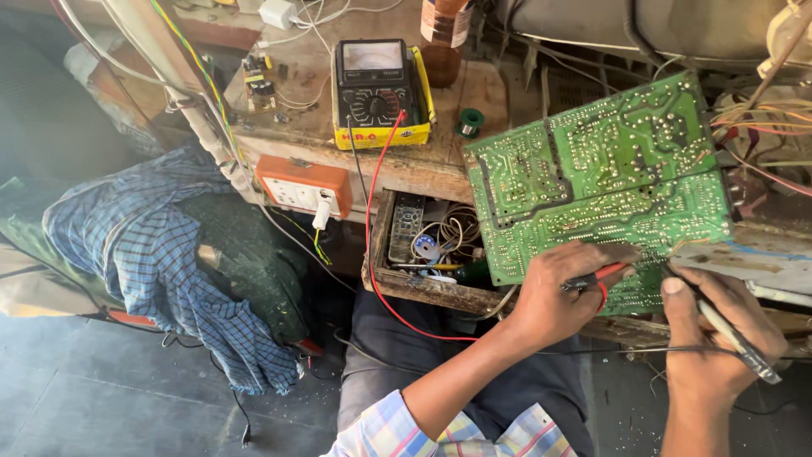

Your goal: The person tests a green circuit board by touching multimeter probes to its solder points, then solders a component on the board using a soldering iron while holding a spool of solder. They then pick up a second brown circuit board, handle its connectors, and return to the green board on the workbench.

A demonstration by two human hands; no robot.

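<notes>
Two hands work on a big green circuit board with tiny silver dots, tilted beside the bench. Left hand grips a red probe; right hand grips a black probe.

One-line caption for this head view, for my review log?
Left hand holds a red probe and right hand a black probe against a green circuit board, analog multimeter behind.

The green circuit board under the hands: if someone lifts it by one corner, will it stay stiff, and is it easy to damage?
The circuit board looks like a thin flat panel, so it probably stays stiff and feels light. Wires join its right edge, so they would likely tug back. Its many small solder points suggest it is fragile where the left hand and right hand press probes.
</notes>
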